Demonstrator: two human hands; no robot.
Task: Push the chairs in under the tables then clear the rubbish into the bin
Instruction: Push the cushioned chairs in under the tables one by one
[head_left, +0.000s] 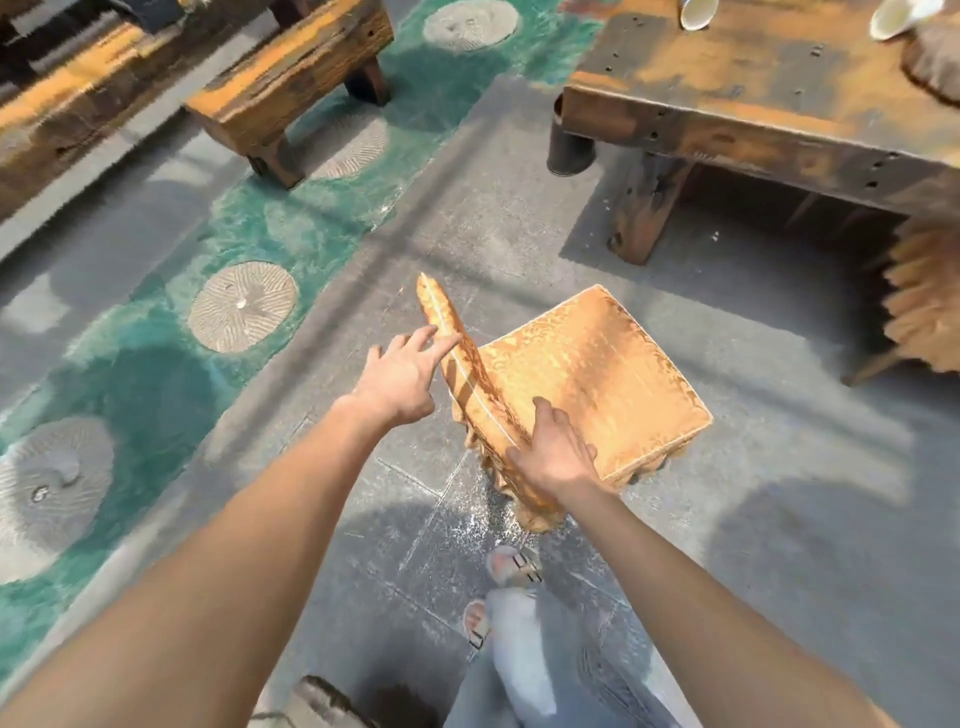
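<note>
A light wooden chair (597, 374) with a square seat and a curved backrest stands on the grey floor, a short way in front of the dark wooden table (753, 104). My right hand (553, 452) grips the lower end of the backrest, thumb on the seat side. My left hand (405, 374) is beside the backrest's upper part, fingers spread and its fingertips touching the edge. Two paper cups (698, 13) (901, 18) lie on the table's far side. A second light chair (924, 306) sits partly under the table at the right.
A wooden bench (291, 78) stands at the upper left beside another long table (52, 119). A green floor strip with round stone discs (241, 306) runs diagonally on the left. My feet in sandals (511, 566) are just behind the chair.
</note>
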